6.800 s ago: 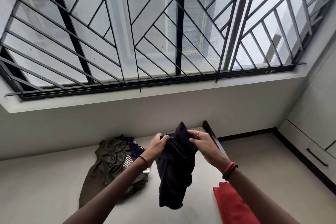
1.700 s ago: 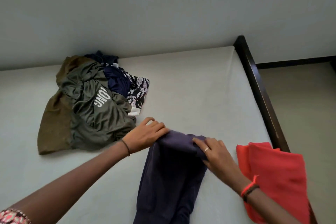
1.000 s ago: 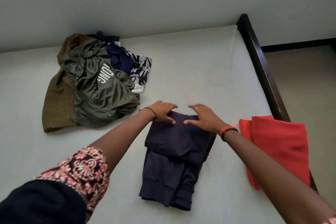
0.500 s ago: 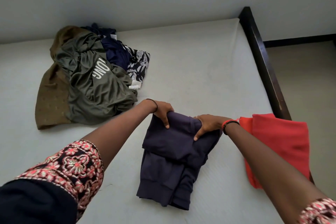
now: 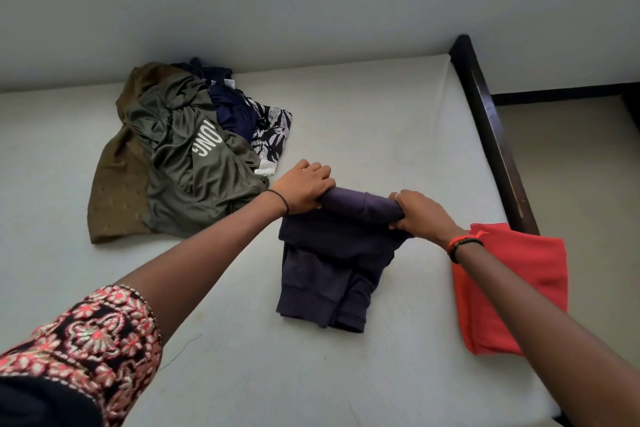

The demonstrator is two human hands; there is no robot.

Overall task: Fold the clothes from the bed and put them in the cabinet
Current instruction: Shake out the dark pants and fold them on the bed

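garment [image 5: 329, 274] flat on bed [image 5: 381, 114], long axis toward me | left grip [image 5: 304, 187], right grip [image 5: 420, 215] each curled round its far rolled edge, one per end | rest lies nearer me; I'd fold it my way

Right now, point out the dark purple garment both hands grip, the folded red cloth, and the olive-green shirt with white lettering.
dark purple garment [image 5: 332, 274]: head view, flat lower half.
folded red cloth [image 5: 540, 256]: head view, its far right portion.
olive-green shirt with white lettering [image 5: 194, 198]: head view, below the lettering.
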